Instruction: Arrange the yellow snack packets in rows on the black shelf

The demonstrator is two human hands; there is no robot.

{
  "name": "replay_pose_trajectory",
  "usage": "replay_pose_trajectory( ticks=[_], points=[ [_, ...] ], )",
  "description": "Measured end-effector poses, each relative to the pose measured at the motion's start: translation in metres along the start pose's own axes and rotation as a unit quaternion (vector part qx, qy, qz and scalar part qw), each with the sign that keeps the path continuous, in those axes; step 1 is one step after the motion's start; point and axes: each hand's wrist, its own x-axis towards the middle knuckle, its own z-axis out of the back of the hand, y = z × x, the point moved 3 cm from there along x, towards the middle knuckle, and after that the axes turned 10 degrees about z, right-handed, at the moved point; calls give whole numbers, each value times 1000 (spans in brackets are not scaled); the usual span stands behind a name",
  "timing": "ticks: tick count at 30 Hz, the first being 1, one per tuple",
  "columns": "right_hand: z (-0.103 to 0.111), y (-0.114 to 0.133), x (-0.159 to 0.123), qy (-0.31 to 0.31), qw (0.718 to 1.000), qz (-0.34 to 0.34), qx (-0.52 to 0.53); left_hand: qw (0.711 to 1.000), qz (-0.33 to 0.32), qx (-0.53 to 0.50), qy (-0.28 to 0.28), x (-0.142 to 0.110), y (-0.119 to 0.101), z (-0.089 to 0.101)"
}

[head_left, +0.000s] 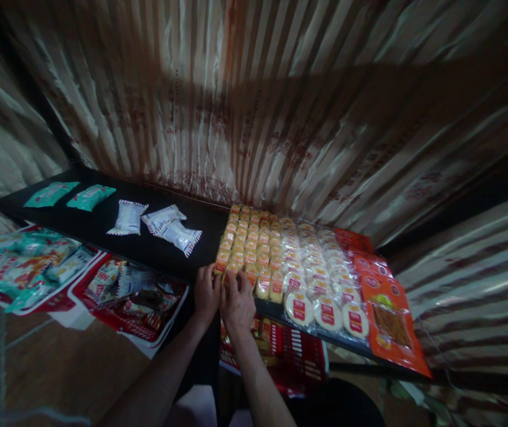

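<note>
Rows of small yellow-wrapped snacks (251, 243) stand on a black shelf (178, 198). My left hand (206, 293) is at the front left corner of these rows, its bent fingers against the side of the end packet. Close beside it, my right hand (238, 305) reaches over the front packets, with its fingers curled down onto one. The fingertips of both hands are partly hidden among the wrappers. To the right of the yellow rows lie overlapping rows of round white biscuits (298, 308) in clear wrap with red labels.
Orange snack bags (390, 323) lie at the shelf's right end. White-and-blue packets (129, 217) and green packets (91, 197) lie to the left. Below the front edge are red-and-white boxes of snacks (73, 290) and another red box (296, 359). Corrugated sheeting (254, 107) rises behind.
</note>
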Motion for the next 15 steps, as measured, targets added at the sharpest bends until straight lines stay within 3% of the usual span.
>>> replay_pose_trajectory(
  ticks=[11,15],
  points=[
    [-2,-7,-3,-17,1000,-1,15,991,-102,68,-61,-15,-7,7],
    [-2,-10,-2,-15,998,-16,62,985,-145,95,-21,-23,-16,7]
  ],
)
